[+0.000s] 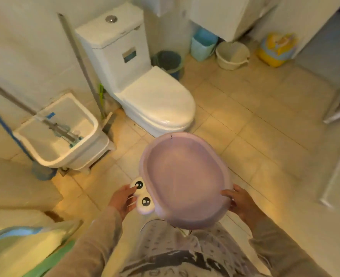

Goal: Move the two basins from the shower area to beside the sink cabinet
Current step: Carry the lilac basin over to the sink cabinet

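Observation:
I carry a pale pink oval basin in front of my body, above the tiled floor. It has a white handle with two cartoon eyes on its left side. My left hand grips that handle. My right hand holds the basin's right rim, thumb on top. The basin is empty and roughly level. The white sink cabinet hangs on the far wall at the upper right. A second basin is not clearly in view.
A white toilet stands just beyond the basin. A low mop sink with mop handles sits at the left. Under the cabinet stand a dark bin, a blue bin, a cream bucket and a yellow potty seat.

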Available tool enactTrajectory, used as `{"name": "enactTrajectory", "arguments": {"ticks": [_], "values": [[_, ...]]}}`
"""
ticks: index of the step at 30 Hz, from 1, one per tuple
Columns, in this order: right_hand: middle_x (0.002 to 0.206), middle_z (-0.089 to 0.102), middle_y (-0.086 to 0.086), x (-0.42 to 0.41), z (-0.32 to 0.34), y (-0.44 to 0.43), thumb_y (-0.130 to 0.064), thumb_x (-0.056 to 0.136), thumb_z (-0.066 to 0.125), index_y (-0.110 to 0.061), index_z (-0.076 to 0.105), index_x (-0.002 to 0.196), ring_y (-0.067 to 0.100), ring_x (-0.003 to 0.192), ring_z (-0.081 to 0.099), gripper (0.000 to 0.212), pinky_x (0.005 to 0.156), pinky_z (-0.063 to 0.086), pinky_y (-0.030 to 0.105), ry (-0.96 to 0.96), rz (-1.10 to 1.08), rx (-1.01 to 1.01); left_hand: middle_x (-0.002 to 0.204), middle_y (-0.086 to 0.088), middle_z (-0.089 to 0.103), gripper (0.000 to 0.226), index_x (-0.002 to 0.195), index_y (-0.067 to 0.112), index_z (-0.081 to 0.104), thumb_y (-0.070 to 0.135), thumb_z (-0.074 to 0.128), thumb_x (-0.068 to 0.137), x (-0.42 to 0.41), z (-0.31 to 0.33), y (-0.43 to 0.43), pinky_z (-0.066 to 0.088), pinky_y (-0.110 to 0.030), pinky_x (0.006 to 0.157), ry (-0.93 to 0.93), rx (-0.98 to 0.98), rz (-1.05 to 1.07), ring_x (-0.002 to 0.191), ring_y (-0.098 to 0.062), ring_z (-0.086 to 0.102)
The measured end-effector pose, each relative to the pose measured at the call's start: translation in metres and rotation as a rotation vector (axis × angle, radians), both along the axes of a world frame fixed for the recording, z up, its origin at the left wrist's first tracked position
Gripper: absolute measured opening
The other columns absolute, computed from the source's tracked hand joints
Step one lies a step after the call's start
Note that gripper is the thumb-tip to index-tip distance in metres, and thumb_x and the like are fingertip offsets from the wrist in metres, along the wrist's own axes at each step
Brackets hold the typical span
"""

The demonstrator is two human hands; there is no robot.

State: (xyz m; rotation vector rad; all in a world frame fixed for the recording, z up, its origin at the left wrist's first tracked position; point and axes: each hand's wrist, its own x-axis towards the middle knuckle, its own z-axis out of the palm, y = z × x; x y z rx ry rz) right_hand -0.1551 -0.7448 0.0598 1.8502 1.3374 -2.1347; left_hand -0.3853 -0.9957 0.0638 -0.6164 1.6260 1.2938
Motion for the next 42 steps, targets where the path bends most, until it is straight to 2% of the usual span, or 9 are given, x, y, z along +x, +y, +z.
{"name": "enactTrajectory", "arguments": {"ticks": [8, 11, 15, 18, 24, 29, 33, 37, 42], "values": [[0.098, 0.065, 0.010, 0.103, -0.004, 0.049, -0.002, 0.079, 0.065, -0.010, 0.060, 0.110, 0.031, 0.086, 0.059, 0.033, 0.071, 0.052, 0.038, 0.063, -0.409, -0.028, 0.078, -0.006, 0.058, 0.010, 0.088, 0.015, 0.058, 0.007, 0.052, 0.090, 0.029, 0.012, 0.148, 0.046, -0.024, 0.048, 0.057, 0.063, -0.318, 0.067, -0.018, 0.055], [0.094, 0.065, 0.008, 0.127, -0.005, 0.083, -0.001, 0.080, 0.063, -0.011, 0.060, 0.109, 0.029, 0.082, 0.060, 0.030, 0.067, 0.052, 0.036, 0.074, -0.449, -0.025, 0.081, -0.007, 0.057, 0.012, 0.100, 0.011, 0.055, 0.007, 0.050, 0.091, 0.050, 0.006, 0.197, 0.044, -0.030, 0.059, 0.059, 0.052, -0.331, 0.071, -0.020, 0.055], [0.070, 0.067, 0.003, 0.153, -0.004, 0.141, 0.007, 0.082, 0.058, -0.013, 0.061, 0.092, 0.023, 0.065, 0.058, 0.022, 0.051, 0.050, 0.024, 0.077, -0.475, 0.000, 0.084, -0.008, 0.057, 0.019, 0.110, 0.010, 0.051, 0.008, 0.049, 0.091, 0.082, -0.005, 0.252, 0.046, -0.034, 0.062, 0.042, 0.040, -0.309, 0.074, -0.023, 0.056], [0.094, 0.065, 0.010, 0.171, 0.003, 0.179, 0.002, 0.082, 0.057, -0.012, 0.063, 0.106, 0.025, 0.089, 0.059, 0.028, 0.072, 0.051, 0.032, 0.088, -0.414, 0.035, 0.083, -0.008, 0.054, 0.019, 0.110, 0.010, 0.050, 0.008, 0.048, 0.091, 0.101, -0.010, 0.292, 0.046, -0.035, 0.063, 0.026, 0.023, -0.301, 0.073, -0.023, 0.054], [0.089, 0.065, 0.005, 0.194, 0.009, 0.251, 0.002, 0.081, 0.059, -0.018, 0.064, 0.095, 0.021, 0.080, 0.060, 0.025, 0.063, 0.048, 0.027, 0.120, -0.463, 0.031, 0.080, -0.008, 0.052, 0.017, 0.109, 0.010, 0.049, 0.009, 0.048, 0.092, 0.124, -0.006, 0.367, 0.046, -0.036, 0.065, 0.030, 0.041, -0.282, 0.073, -0.023, 0.053], [0.107, 0.064, 0.014, 0.199, -0.001, 0.306, -0.003, 0.078, 0.064, -0.009, 0.063, 0.116, 0.029, 0.093, 0.059, 0.038, 0.065, 0.050, 0.029, 0.097, -0.526, 0.013, 0.081, -0.008, 0.053, 0.010, 0.099, 0.010, 0.053, 0.009, 0.048, 0.091, 0.124, -0.007, 0.437, 0.045, -0.035, 0.065, 0.058, 0.032, -0.340, 0.073, -0.023, 0.054], [0.095, 0.058, 0.012, 0.199, -0.011, 0.356, -0.002, 0.080, 0.062, -0.014, 0.063, 0.096, 0.025, 0.079, 0.055, 0.020, 0.060, 0.048, 0.029, 0.087, -0.565, -0.007, 0.081, -0.009, 0.054, 0.012, 0.082, 0.015, 0.054, 0.010, 0.048, 0.091, 0.115, -0.013, 0.505, 0.045, -0.034, 0.063, 0.072, 0.036, -0.404, 0.073, -0.023, 0.054], [0.102, 0.061, 0.012, 0.197, -0.015, 0.416, -0.005, 0.081, 0.062, -0.011, 0.060, 0.111, 0.029, 0.089, 0.056, 0.030, 0.067, 0.052, 0.034, 0.074, -0.585, -0.012, 0.079, -0.008, 0.052, 0.014, 0.084, 0.016, 0.057, 0.009, 0.046, 0.092, 0.106, -0.017, 0.584, 0.045, -0.032, 0.063, 0.064, 0.042, -0.469, 0.072, -0.021, 0.052], [0.109, 0.060, 0.016, 0.193, -0.007, 0.498, -0.004, 0.082, 0.062, -0.008, 0.058, 0.111, 0.033, 0.093, 0.056, 0.030, 0.068, 0.053, 0.035, 0.057, -0.646, -0.008, 0.076, -0.009, 0.048, 0.013, 0.083, 0.013, 0.057, 0.009, 0.046, 0.090, 0.097, -0.008, 0.687, 0.043, -0.033, 0.060, 0.065, 0.038, -0.563, 0.068, -0.022, 0.048]]}}
